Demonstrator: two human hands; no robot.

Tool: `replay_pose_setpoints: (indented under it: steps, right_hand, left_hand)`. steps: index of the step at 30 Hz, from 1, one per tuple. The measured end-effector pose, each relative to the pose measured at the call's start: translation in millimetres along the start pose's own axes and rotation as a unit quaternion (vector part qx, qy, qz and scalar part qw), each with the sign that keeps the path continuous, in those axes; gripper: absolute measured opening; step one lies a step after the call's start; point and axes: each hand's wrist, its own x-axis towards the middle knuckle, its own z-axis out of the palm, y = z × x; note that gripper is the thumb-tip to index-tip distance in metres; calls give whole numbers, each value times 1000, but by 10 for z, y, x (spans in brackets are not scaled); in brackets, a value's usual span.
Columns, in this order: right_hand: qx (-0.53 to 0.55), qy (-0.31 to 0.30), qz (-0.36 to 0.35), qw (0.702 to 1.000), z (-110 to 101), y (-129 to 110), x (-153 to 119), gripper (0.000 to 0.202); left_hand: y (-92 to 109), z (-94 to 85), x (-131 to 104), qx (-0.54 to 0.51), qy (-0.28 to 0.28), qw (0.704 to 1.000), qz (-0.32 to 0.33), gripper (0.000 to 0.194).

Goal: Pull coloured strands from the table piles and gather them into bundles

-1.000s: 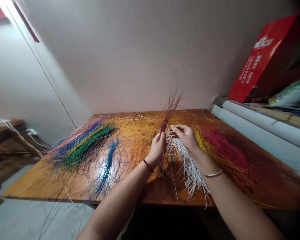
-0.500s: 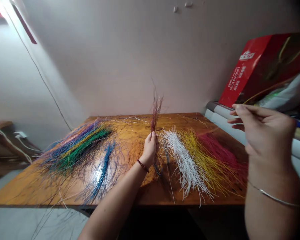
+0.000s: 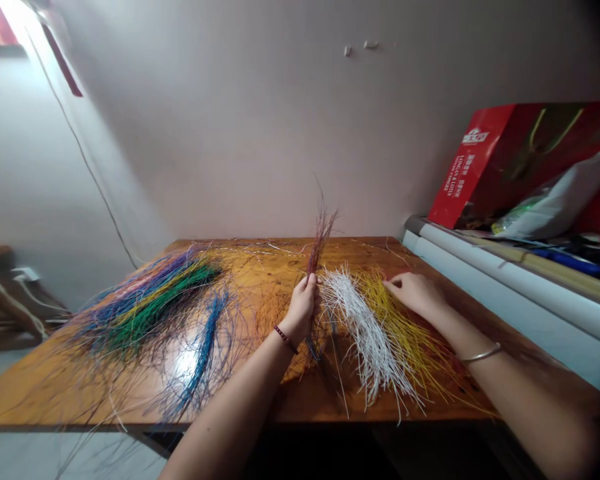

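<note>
My left hand [image 3: 303, 305] is closed round an upright bundle of thin reddish-brown strands [image 3: 320, 247] above the middle of the table. Dark and blue strand ends hang below the fist. My right hand [image 3: 414, 291] is at the upper end of the yellow strands [image 3: 393, 313], fingertips pinched together; what lies between them is too small to make out. Red strands are mostly hidden beneath this hand and forearm. White strands [image 3: 363, 327] lie between my two hands. Orange strands [image 3: 274, 307] spread just left of my left hand.
On the wooden table [image 3: 250, 410], a blue bundle [image 3: 205, 353] and a pile of green strands [image 3: 163, 303], yellow and purple ones lie left. Loose strands line the back edge. At right are white rolls [image 3: 510, 267] and a red bag [image 3: 473, 163].
My right hand has come down and left from its raised place, reaching the top of the yellow and red strands. My left hand still grips its bundle, which leans slightly more right.
</note>
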Motion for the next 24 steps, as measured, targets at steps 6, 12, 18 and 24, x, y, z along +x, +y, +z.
replay_pose_setpoints:
  steps: [6,12,18,24]
  right_hand:
    - [438,-153,-76,882,311,-922,-117,41]
    - [517,-122,-65,845,606,-936,-85,40]
    - [515,-88,-37,852,625,-881,-108,41]
    - [609,-80,56,787,560,-913,-182,33]
  left_hand:
    - [-22,-21,28,34,-6,999,-15,41]
    - [-111,-15,38,129,-1,991,-43,37]
    - [-200,-1,44,113,27,992,-40,37]
    - [-237,13,44,113,23,993,-27,35]
